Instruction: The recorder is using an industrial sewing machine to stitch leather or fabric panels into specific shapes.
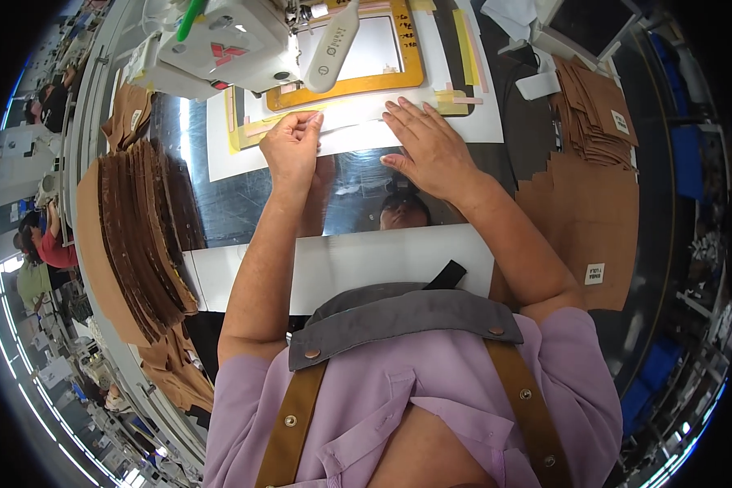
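White template sheet (358, 134) at upper centre is pinched at its edge by left hand (291, 150); right hand (431, 150) lies open, flat on it. I think the sheet may slide on the shiny counter (236, 203) if the flat hand lifts.

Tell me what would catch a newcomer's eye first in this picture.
Probably the two hands at the middle: the left hand pinches the edge of a clear plastic sheet while the right hand presses flat on it, over a shiny metal table. Just beyond them sits a white sewing machine head above an orange frame template. Fanned stacks of brown cut pieces line the left side, with more at the right.
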The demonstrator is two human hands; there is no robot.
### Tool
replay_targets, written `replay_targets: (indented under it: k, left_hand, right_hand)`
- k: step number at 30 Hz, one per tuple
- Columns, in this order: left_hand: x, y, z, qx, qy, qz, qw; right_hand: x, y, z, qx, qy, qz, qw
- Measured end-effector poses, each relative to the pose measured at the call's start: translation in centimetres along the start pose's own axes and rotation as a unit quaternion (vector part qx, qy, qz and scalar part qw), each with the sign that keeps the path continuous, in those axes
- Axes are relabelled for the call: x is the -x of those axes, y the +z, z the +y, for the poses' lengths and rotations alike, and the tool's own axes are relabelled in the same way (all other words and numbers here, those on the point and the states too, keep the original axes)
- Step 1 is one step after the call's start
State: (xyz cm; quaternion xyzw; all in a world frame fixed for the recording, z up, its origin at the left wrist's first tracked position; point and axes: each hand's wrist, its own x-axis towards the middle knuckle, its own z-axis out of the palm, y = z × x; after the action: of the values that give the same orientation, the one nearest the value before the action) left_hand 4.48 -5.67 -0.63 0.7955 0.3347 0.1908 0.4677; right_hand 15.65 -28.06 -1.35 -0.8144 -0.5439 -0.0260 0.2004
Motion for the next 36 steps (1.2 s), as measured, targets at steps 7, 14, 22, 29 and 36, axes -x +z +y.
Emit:
replay_targets:
  k: [7,14,22,29,36]
  left_hand:
    - [0.7,-1.5,-1.6,-0.234,0.341,0.133,0.901]
    - [1.3,-0.5,-1.8,-0.389,0.308,-0.030,0.868]
    - [-0.2,-1.4,-1.2,-0.410,0.263,-0.079,0.870]
    - [-0.3,-1.4,-1.4,-0.368,0.294,-0.065,0.880]
    - [-0.3,-1.3,-1.5,-0.393,0.271,-0.073,0.875]
  right_hand:
    - [-2.6,1.4,-1.1,0.053,0.006,-0.021,0.998]
    - [-3.4,2.0,-1.1,0.016,0.022,0.007,1.000]
    - [-3.8,2.4,-0.6,0.037,0.054,-0.024,0.998]
    - [-3.8,2.1,-0.4,0.071,0.081,-0.018,0.994]
    - [-4.1,1.7,-0.8,0.073,0.106,-0.050,0.990]
